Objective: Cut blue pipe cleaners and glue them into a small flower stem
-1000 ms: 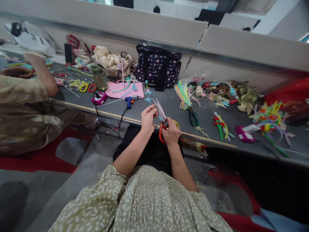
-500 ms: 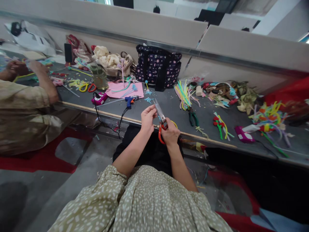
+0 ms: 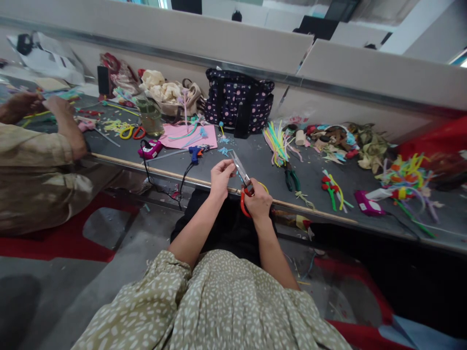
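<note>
My right hand [image 3: 259,200] is closed around the handles of a pair of scissors [image 3: 241,170], one loop red-orange and the other yellow. The blades point up and to the left, just above the table's front edge. My left hand [image 3: 221,176] is pinched with thumb and forefinger together, right beside the blades. Whatever sits in that pinch is too small to make out; a bit of light blue shows by the blades. Beyond the tips lie light blue snippets [image 3: 225,151] on the dark table [image 3: 251,151].
A blue glue gun [image 3: 196,153] lies left of my hands, near pink paper [image 3: 175,137]. Green-handled pliers [image 3: 292,179] and a bundle of pipe cleaners [image 3: 278,141] lie to the right. A polka-dot bag [image 3: 222,104] stands behind. Another person's hands [image 3: 60,106] work at far left.
My left hand has shifted slightly left, away from the scissors. The scissors and my right hand have hardly moved. At far left, the other person's hands have moved a little.
</note>
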`<state>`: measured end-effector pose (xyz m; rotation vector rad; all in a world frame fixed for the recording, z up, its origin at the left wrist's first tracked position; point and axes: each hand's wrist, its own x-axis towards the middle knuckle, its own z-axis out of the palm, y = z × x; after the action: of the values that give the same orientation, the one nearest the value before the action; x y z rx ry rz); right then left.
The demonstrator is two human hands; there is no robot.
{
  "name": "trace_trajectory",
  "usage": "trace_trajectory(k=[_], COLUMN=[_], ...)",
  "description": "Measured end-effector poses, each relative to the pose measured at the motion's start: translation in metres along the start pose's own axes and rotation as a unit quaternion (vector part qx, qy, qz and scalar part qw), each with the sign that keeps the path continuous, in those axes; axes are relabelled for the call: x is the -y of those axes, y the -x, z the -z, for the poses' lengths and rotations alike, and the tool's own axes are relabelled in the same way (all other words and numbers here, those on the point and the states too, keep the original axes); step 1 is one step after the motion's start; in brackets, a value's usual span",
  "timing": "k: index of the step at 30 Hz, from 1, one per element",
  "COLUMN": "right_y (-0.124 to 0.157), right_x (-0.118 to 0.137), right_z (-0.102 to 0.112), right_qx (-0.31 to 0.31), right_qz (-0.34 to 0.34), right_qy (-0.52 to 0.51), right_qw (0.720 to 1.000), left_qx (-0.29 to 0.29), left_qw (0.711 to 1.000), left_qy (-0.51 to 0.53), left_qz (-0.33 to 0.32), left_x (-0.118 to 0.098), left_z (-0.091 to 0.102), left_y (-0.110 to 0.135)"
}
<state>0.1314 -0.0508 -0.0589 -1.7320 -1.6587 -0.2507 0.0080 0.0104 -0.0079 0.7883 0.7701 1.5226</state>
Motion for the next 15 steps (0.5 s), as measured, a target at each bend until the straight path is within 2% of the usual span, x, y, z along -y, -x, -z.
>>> trace_trajectory(k=[6,15], right_y=[-0.0017,-0.0021], right_x=[0.0029,0.007], right_z=[0.0043,0.0082], right_qx=[0.011,0.016], right_qz=[0.005,0.014], right_qy=[-0.018,0.0], right_qw=[1.0,1.0], left_qx=[0.034,-0.008], left_qw=[0.999,0.999], left_qy=[-0.004,0.029], left_qz=[-0.011,0.013], left_x=[-0.0053,-0.0032], left_z=[0.0051,0.0024], left_y=[-0.007,-0.0074])
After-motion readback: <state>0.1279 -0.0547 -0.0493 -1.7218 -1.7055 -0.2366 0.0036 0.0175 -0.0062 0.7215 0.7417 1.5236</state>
